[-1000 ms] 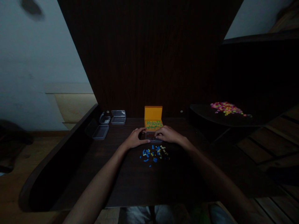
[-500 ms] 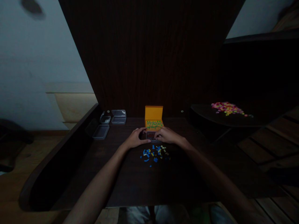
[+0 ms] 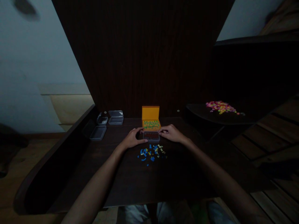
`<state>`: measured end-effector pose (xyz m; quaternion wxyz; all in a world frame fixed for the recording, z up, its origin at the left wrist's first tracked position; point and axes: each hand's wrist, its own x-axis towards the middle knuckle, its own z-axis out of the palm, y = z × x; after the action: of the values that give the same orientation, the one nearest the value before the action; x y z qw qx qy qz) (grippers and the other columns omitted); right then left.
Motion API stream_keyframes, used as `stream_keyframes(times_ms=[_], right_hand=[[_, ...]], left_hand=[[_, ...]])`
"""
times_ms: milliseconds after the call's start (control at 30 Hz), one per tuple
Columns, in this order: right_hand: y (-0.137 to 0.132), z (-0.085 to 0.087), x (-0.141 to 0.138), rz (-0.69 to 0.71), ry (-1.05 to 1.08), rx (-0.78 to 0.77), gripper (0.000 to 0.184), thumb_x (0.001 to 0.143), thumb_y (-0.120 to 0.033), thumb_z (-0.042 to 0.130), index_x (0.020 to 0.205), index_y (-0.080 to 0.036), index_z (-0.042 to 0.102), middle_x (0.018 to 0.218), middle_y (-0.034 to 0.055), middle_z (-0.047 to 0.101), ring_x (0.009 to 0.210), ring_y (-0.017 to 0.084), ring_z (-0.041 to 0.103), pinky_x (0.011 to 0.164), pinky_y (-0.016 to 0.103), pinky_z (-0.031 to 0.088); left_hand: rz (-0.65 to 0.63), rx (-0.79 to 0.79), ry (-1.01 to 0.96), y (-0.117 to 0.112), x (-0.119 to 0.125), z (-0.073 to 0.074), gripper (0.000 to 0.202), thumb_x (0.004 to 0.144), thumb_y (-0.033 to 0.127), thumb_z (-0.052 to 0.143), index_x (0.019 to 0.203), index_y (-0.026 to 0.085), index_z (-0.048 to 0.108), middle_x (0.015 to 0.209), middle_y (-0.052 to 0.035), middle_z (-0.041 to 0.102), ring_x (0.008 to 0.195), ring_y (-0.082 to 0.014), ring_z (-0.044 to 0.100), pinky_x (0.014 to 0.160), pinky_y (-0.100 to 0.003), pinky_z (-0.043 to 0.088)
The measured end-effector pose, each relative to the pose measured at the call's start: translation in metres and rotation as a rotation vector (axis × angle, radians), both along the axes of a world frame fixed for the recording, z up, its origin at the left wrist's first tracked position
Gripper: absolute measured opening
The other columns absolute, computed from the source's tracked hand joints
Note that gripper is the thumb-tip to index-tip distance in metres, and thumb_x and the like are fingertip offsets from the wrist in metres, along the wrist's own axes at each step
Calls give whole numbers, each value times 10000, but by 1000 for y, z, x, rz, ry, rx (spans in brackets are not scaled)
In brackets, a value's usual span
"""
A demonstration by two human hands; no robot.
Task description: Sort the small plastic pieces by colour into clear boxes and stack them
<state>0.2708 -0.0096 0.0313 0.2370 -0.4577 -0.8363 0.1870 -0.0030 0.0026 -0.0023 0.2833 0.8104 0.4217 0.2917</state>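
Note:
A shallow clear plastic box (image 3: pixel 151 139) lies on the dark table, with dark reddish-brown contents too dim to make out. My left hand (image 3: pixel 132 138) grips its left end, the thumb at the near corner and the fingers at the far one. At the right end, the curled fingertips of my right hand (image 3: pixel 171 133) touch the far corner. Directly behind stands a yellow box (image 3: pixel 150 112) with its lid raised and small green pieces (image 3: pixel 151 124) inside. Loose blue, yellow and cream building bricks (image 3: pixel 152 158) are scattered on the near side of the clear box.
Clear plastic cases (image 3: pixel 116 120) and an open tray (image 3: pixel 98 133) sit at the back left. On a dark rounded shelf (image 3: pixel 198 109) at the right lies a heap of pink, red and yellow pieces (image 3: pixel 220 107). A raised side panel (image 3: pixel 58 152) borders the table's left.
My right hand has moved from inside the clear box out to its right end, uncovering the contents. My left hand keeps its hold. The whole view has shifted slightly.

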Motion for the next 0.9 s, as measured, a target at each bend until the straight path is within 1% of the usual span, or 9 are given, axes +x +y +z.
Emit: stream_keyframes(times_ms=[67,133,267,333,400,500,667,767,900], right_hand=[[-5,-10,7,-49,61,-15,244,814,-289,561,862,-136,745,533,-27,547,501,101,436,515,215,321],[-10,-22,12,-106,135,-28,255,807,-321,562,830,-139,740,518,-28,533,500,101,418,508,216,316],[-15,-42,13,-219,330,-10,301,809,-379,552,827,-131,722,661,21,635,544,109,445,514,222,337],[-15,-47,13,-241,346,-13,294,805,-377,556,830,-134,719,647,17,626,545,112,446,511,223,339],[-14,-49,12,-243,316,-23,275,803,-361,563,826,-138,723,587,-3,584,534,112,438,508,221,337],[-14,-49,11,-244,282,-17,249,808,-329,565,816,-141,728,545,-18,542,520,108,429,509,218,336],[-13,-50,9,-246,284,5,217,804,-291,574,817,-142,731,559,-15,560,529,107,445,521,214,339],[-13,-51,8,-245,289,7,207,802,-278,579,809,-139,732,565,-10,571,533,108,449,530,217,341],[-12,-52,8,-226,300,1,204,808,-280,577,814,-143,728,598,-2,597,550,112,455,540,222,347]], left_hand=[[-6,0,-8,0,-1,0,740,674,520,766,1303,217,522,1147,-87,646,1082,-267,593,985,-435,449],[-14,1,-14,1,-2,-1,723,680,510,763,1295,216,522,1163,-89,644,1092,-266,593,993,-440,445],[-22,-14,-46,1,-4,-2,754,673,492,771,1307,200,484,1177,-93,640,1089,-251,600,988,-425,454],[-24,-29,-74,0,-5,-1,782,668,473,777,1324,204,447,1156,-80,648,1061,-235,608,971,-411,467],[-20,-36,-85,-3,-6,1,803,656,463,785,1326,212,422,1154,-73,647,1049,-228,605,961,-404,472],[-7,-39,-92,-7,-5,6,798,654,455,787,1314,217,406,1194,-86,629,1075,-233,592,974,-413,460],[13,-53,-122,-10,-4,9,754,649,422,793,1272,222,418,1225,-102,618,1110,-241,585,987,-425,446],[34,-83,-126,-8,-4,7,759,635,416,804,1259,217,419,1170,-98,651,1083,-238,602,986,-431,443],[25,-101,-133,-6,-6,5,763,608,423,823,1224,210,427,1111,-97,681,1067,-241,616,991,-440,436]])
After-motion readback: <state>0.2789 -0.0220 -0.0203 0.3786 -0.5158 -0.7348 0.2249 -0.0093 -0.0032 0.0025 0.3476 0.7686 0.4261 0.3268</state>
